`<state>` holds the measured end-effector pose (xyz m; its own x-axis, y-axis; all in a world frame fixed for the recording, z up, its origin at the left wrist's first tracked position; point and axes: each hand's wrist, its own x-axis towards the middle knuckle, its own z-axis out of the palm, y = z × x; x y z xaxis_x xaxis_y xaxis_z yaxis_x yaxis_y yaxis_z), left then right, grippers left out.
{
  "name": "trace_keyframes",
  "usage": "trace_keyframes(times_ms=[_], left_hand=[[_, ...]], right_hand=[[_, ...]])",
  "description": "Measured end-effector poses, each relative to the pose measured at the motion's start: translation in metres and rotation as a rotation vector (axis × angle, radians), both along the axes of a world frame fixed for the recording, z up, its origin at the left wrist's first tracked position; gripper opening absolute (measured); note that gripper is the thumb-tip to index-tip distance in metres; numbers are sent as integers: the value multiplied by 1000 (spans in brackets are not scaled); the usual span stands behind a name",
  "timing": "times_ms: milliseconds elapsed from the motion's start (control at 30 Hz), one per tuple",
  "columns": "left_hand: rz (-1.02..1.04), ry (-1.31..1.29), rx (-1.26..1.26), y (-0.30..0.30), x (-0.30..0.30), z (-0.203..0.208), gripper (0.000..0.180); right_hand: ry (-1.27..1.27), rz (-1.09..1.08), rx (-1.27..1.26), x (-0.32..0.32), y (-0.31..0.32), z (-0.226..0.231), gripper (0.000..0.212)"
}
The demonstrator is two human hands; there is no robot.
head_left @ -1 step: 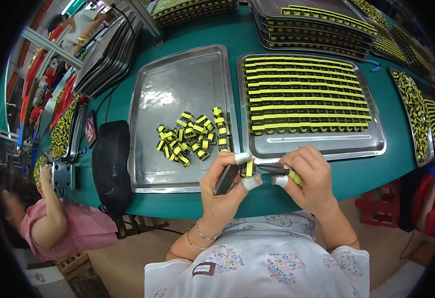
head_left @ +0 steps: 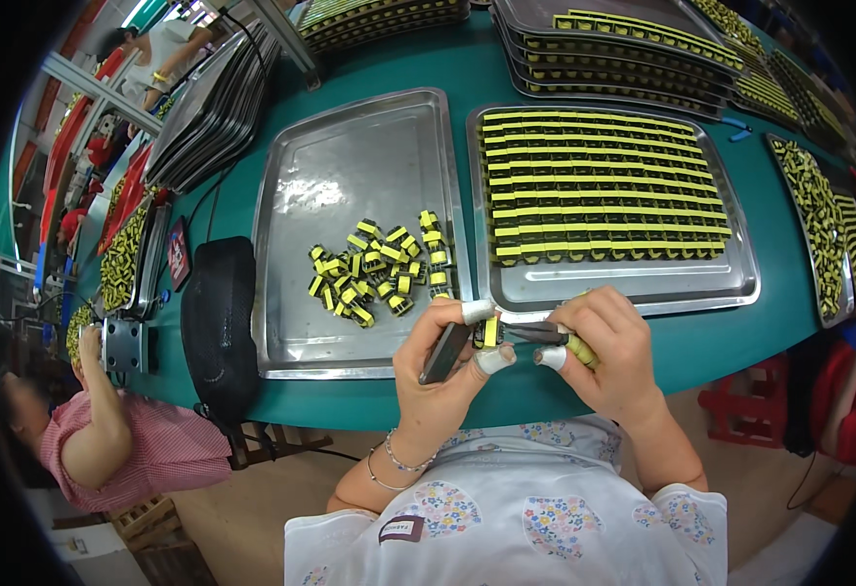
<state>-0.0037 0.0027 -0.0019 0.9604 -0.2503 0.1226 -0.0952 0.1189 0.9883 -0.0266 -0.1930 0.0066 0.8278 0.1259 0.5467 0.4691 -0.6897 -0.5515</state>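
Observation:
Over the table's near edge, my left hand [head_left: 439,363] pinches a small yellow-and-black transformer-like part [head_left: 489,332] between taped thumb and forefinger. A dark flat bar [head_left: 445,354] also lies in that hand, against the curled fingers. My right hand [head_left: 611,350] is closed round pliers [head_left: 537,332] with dark pointed jaws and a yellow-green grip. The jaw tips are close to the part's right side; whether they touch it I cannot tell. Just beyond my left hand, a metal tray [head_left: 350,132] carries a loose heap of similar parts [head_left: 369,269] and a short column of them.
Right of that tray, a second metal tray [head_left: 623,298] holds neat rows of parts [head_left: 604,186]. Stacked filled trays [head_left: 613,59] stand behind. A black case [head_left: 221,327] lies at left, below stacked trays [head_left: 215,112]. Another person [head_left: 130,439] sits at far left.

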Motion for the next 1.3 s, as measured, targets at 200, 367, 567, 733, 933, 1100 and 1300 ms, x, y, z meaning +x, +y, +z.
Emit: trace_keyframes(times_ms=[200, 367, 567, 733, 933, 1100, 1300], left_hand=[[8, -29, -15, -1, 0, -2, 35], [3, -68, -19, -1, -1, -4, 35], [19, -33, -9, 0, -2, -5, 38], [-52, 159, -280, -9, -4, 14, 49], [-236, 316, -302, -14, -5, 17, 60], [-175, 237, -151, -7, -3, 8, 58], [-91, 282, -818, -8, 7, 2, 75]], right_hand=[[19, 41, -4, 0, 2, -1, 20], [38, 12, -76, -6, 3, -2, 20], [9, -4, -78, -4, 1, 2, 22], [321, 82, 528, -6, 4, 4, 26], [660, 336, 888, -3, 14, 16, 32], [633, 402, 1084, -8, 19, 7, 30], [360, 328, 741, -3, 21, 2, 29]])
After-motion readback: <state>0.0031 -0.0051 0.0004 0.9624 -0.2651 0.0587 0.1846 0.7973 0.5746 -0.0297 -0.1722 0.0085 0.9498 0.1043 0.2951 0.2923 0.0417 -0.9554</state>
